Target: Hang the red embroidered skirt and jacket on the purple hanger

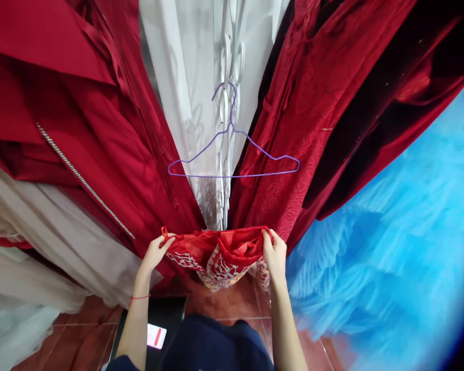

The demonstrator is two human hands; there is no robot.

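Observation:
My left hand (pixel 156 252) and my right hand (pixel 275 253) each grip one end of the top edge of a small red garment (pixel 220 252) with white patterned fabric below. The garment is stretched open between them and sags in the middle. Straight above it an empty purple wire hanger (pixel 234 154) hangs on white ornate ironwork (pixel 228 62) behind a sheer white curtain (pixel 185 77). A thin red thread circles my left wrist.
Red gowns hang close on the left (pixel 81 118), one with a rhinestone strip, and on the right (pixel 325 103). Beige tulle (pixel 42 242) bulges at the left, blue tulle (pixel 390 232) at the right. Below lie a red tiled floor (pixel 81 335) and a pink-and-white card (pixel 156 336).

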